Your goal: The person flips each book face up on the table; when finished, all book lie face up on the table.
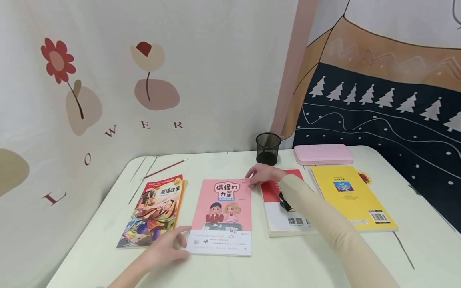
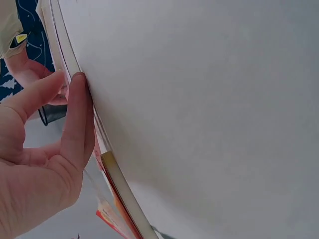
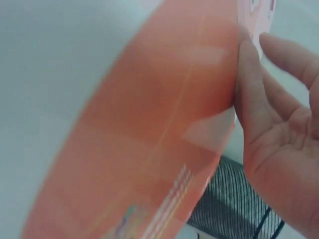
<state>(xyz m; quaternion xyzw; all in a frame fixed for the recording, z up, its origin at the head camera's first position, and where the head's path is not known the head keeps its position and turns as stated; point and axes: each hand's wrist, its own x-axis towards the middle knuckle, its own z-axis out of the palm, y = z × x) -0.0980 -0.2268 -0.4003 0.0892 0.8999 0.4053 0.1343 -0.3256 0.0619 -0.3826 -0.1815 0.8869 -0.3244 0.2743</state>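
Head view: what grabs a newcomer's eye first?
The pink book in the middle of the white table, with both hands on it: the left hand at its near left corner, the right hand at its far right corner. Three more books lie in a row beside it, with a black mesh cup and a pink case behind.

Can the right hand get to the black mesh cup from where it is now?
Probably yes. The right hand rests at the pink book's far corner, and the mesh cup stands just beyond it with bare table between.
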